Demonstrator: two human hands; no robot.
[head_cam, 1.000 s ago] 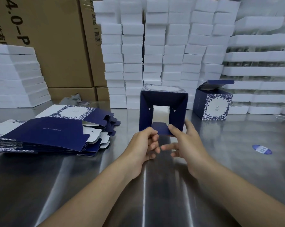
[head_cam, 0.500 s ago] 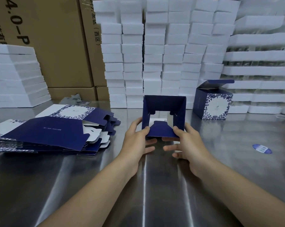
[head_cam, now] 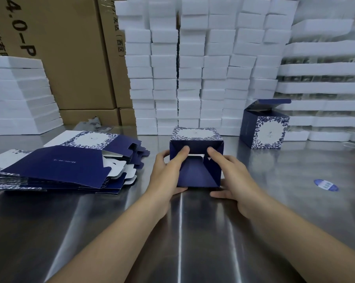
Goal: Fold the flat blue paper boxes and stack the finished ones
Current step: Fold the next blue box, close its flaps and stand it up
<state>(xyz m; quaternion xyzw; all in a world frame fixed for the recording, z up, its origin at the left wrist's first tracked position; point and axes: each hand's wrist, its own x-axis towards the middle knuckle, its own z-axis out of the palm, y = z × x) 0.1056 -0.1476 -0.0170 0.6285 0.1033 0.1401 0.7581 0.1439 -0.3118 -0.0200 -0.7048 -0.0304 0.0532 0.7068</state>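
A dark blue paper box [head_cam: 195,172] lies on its side on the steel table in the middle, its flapped end facing me and its white floral panel on top. My left hand [head_cam: 166,172] holds its left side, with a finger pressing the end flaps near the slot. My right hand [head_cam: 231,176] holds the right side, a finger pressing the flaps from the right. A pile of flat blue box blanks [head_cam: 56,166] lies at the left. One folded box [head_cam: 264,129] with its lid open stands at the back right.
White foam blocks [head_cam: 193,78] are stacked in tall columns behind the box, with more at the left and right. Brown cartons [head_cam: 70,54] stand at the back left. A blue oval sticker [head_cam: 325,185] lies on the steel table [head_cam: 180,231] to the right.
The box was open toward me with flaps loose. It has tipped down onto the table, and both hands have folded the end flaps in and now press them.
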